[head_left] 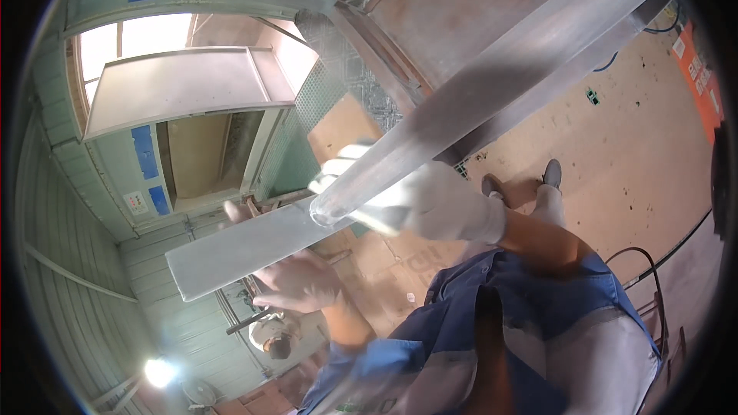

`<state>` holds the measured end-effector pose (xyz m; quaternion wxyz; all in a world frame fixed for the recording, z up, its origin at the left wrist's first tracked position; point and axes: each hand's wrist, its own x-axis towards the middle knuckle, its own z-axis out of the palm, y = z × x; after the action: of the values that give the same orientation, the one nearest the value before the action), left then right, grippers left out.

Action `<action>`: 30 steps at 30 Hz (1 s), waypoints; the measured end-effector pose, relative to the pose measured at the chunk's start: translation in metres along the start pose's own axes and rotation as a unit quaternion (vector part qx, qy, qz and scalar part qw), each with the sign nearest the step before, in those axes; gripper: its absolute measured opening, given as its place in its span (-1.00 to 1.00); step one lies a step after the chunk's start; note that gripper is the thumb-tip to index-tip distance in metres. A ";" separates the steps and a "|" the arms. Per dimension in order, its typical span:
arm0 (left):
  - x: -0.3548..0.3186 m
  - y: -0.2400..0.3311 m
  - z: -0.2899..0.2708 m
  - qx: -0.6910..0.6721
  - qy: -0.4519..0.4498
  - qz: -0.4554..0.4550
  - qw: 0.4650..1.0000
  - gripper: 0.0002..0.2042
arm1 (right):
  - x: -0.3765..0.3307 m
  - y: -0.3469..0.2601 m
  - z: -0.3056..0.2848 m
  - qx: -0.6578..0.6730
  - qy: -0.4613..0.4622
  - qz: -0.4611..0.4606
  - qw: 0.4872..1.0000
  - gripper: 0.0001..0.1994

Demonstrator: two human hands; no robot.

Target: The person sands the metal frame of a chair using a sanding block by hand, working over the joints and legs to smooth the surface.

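Observation:
A long grey metal bar slants across from the upper right and meets a shorter flat metal bar at an angle left of centre. Near that joint, my right hand, in a white glove, is closed around the long bar, its fingers showing on the far side. My left hand, gloved and somewhat blurred, is at the flat bar. Its fingers look spread, some stretching below the bar and some fingertips showing above it. The flat bar hides the middle of this hand, so contact is unclear.
Another person is at the lower left, by a bright lamp and a fan. Pale green cabinets with a framed panel stand at upper left. Brown sheets lie below; a dark hose curves at right.

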<state>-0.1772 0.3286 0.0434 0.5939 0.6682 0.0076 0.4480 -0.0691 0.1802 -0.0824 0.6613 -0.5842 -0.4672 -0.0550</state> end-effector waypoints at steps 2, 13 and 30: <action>0.006 -0.002 0.007 -0.136 -0.073 -0.003 0.988 0.02 | -0.001 0.004 0.001 -0.021 0.001 0.023 1.000 -0.60; -0.027 -0.079 -0.059 0.212 -0.125 -0.162 0.956 -0.31 | -0.024 -0.006 0.021 0.009 0.094 0.039 0.995 -0.63; -0.044 -0.140 -0.069 0.207 -0.135 -0.270 0.931 -0.39 | -0.076 0.028 0.061 -0.097 0.172 0.209 0.958 -0.50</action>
<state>-0.1727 0.4004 -0.1016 0.5365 0.8033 0.1993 0.1648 -0.1277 0.2028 -0.1615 0.6687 -0.7118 -0.2064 -0.0597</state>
